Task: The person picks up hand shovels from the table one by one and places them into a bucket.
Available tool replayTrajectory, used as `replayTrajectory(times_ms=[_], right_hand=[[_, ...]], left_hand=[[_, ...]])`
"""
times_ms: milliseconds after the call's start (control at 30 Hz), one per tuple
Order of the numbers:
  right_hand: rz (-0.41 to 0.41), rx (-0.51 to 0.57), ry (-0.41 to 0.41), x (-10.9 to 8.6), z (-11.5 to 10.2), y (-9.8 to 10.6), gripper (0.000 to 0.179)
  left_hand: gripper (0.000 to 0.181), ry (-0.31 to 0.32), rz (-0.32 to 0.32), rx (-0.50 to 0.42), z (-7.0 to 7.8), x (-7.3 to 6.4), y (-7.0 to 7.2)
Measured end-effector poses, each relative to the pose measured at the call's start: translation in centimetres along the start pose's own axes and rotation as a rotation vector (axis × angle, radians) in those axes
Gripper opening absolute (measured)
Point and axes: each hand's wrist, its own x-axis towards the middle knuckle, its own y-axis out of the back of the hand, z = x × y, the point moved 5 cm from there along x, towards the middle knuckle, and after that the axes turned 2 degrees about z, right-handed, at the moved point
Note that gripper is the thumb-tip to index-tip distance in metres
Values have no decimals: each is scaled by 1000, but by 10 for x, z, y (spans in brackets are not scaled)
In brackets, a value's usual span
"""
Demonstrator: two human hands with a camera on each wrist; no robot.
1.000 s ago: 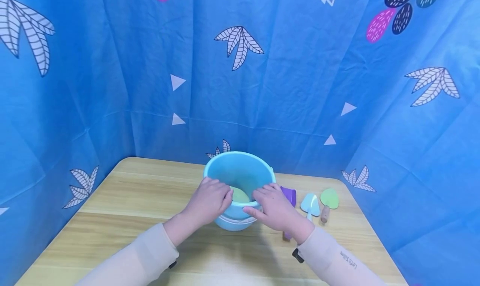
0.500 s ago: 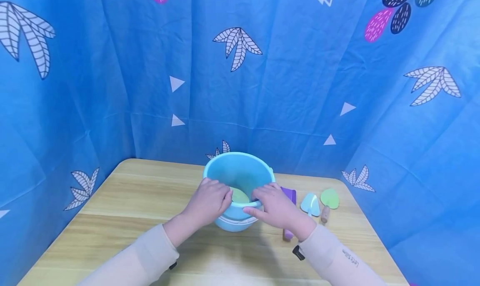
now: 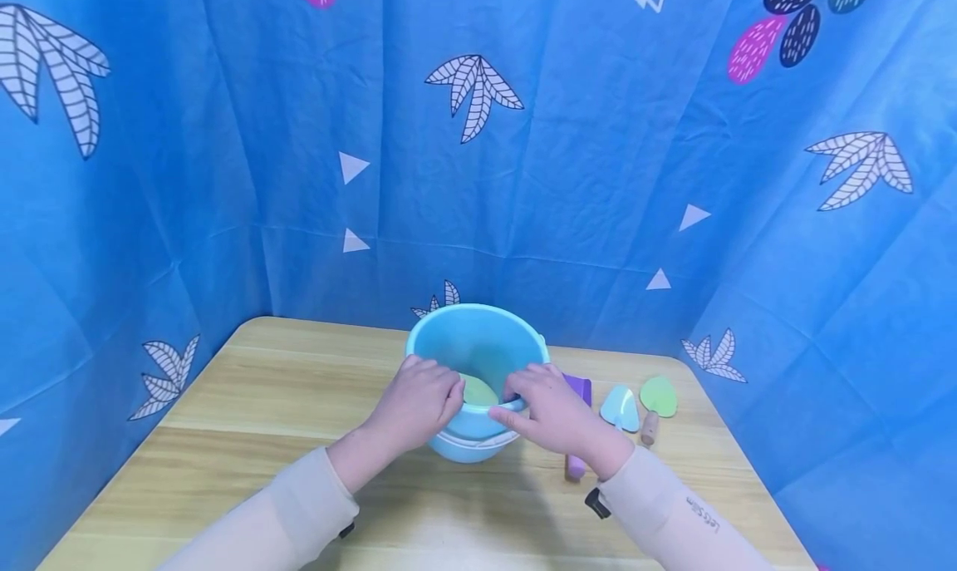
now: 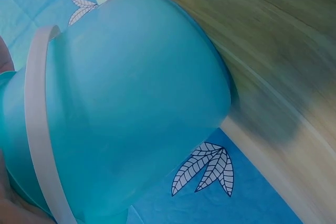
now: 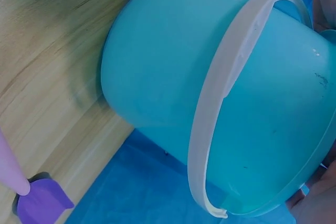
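Note:
A light blue bucket (image 3: 469,424) stands on the wooden table, its mouth tipped a little toward the far curtain in the head view. My left hand (image 3: 417,396) grips the rim at the near left, fingers curled over it. On the near right side my right hand (image 3: 552,406) holds the rim too, with the thumb outside and the fingers reaching inside. Between the hands a pale green thing (image 3: 478,391) shows inside the bucket, partly hidden by its wall. The white carrying handle (image 5: 212,103) hangs down against the bucket's side.
Right of the bucket lie a purple toy shovel (image 3: 576,467), partly behind my right hand, a light blue toy shovel (image 3: 619,407) and a green one (image 3: 658,396) with a brown handle. A blue patterned curtain (image 3: 478,205) borders the wooden table (image 3: 299,388).
My right hand has shifted very slightly to the right along the rim, and more of the purple shovel's handle shows. My left hand and the bucket stay in place.

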Motion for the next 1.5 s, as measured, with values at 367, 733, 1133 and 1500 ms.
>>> replayTrajectory(times_ms=[367, 733, 1133, 1500], right_hand=[[57, 0, -41, 4, 2, 5, 33], [65, -3, -73, 5, 5, 12, 23], [107, -6, -52, 5, 13, 20, 24], [196, -17, -81, 0, 26, 29, 21]], left_hand=[[28, 4, -8, -5, -3, 0, -1], [27, 8, -16, 1, -4, -1, -3], [26, 6, -10, 9, -3, 0, -3], [27, 8, -8, -4, -3, 1, -3]])
